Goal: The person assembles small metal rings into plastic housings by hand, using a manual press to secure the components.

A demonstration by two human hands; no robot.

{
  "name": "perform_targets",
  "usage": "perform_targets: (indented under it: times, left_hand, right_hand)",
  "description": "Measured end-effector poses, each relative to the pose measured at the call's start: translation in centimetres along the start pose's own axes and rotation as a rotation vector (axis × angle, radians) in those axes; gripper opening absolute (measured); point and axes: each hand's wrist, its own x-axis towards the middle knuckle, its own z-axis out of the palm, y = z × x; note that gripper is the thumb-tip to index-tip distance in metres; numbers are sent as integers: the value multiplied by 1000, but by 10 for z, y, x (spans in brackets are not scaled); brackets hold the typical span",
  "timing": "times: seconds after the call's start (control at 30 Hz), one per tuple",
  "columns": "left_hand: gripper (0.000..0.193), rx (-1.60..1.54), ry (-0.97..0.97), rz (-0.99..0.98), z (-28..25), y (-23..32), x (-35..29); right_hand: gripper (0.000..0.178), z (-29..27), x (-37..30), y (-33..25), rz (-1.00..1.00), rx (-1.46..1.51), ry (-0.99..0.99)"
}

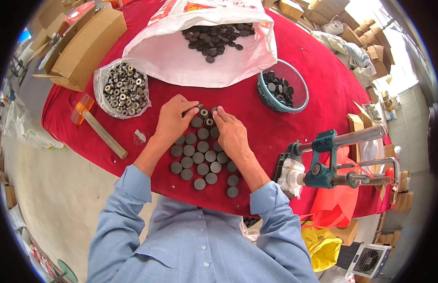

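Observation:
My left hand [172,120] is closed in a pinch, with the edge of a small dark disc [184,113] showing at its fingertips. Opposite it, my right hand [232,133] has its fingertips closed against a small round piece [214,109], mostly covered by the fingers. Between the hands stand two metal rings with centre holes, a farther ring [203,113] and a nearer ring [209,122]. Several grey round pieces [198,157] lie in loose rows toward me, some partly under my right wrist.
A bag of metal rings [125,89] and a hammer [103,133] lie left. Ahead, a white sack [200,70] spills black discs [214,40]. A blue bowl [301,101] holds black caps. At right stands a green hand press [325,158]. Red cloth [322,85] covers the table.

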Motion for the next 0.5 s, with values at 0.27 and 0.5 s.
perform_targets:
  times: [0.27,0.5]
  left_hand:
    - [20,285,-222,203,18,-15,4]
    - [25,270,-315,185,10,-6,-1]
  right_hand:
    - [44,0,1,2,87,164,32]
    - [43,0,0,5,112,223,44]
